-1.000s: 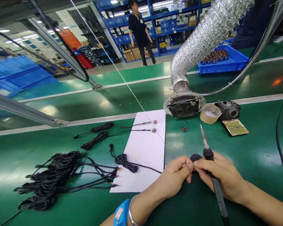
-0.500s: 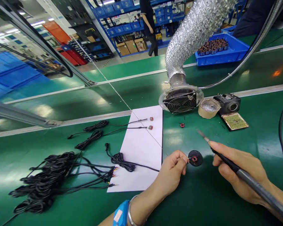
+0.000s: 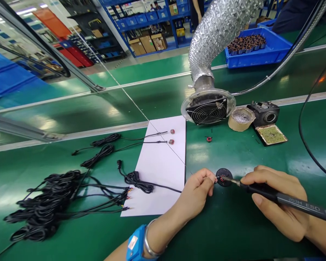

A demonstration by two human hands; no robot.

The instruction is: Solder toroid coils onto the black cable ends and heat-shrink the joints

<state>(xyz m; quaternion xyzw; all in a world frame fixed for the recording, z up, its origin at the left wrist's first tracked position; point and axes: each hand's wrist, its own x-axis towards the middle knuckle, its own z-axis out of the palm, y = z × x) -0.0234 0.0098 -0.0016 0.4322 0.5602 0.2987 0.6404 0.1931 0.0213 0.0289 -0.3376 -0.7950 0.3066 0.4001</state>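
Note:
My left hand (image 3: pixel 197 190) is pinched on the end of a thin black cable (image 3: pixel 163 187) and holds it against a small coil on a round black pad (image 3: pixel 224 176). My right hand (image 3: pixel 277 203) grips a black soldering iron (image 3: pixel 288 200); its tip lies across the pad and touches the coil. The cable runs left from my fingers over a white sheet (image 3: pixel 160 166) to a coiled bundle (image 3: pixel 138 180).
A heap of black cables (image 3: pixel 49 204) lies at the left. Two cables with coils (image 3: pixel 171 136) rest on the sheet's far end. A fume extractor fan (image 3: pixel 208 108) on a foil duct, a solder pot (image 3: pixel 241 118), an iron stand with sponge (image 3: pixel 270 127), a loose coil (image 3: pixel 208 139) and a blue parts bin (image 3: pixel 258 47) stand behind.
The iron swung down from upright to nearly level, and its tip now touches the coil on the pad. My right hand shifted right; my left hand stayed at the pad.

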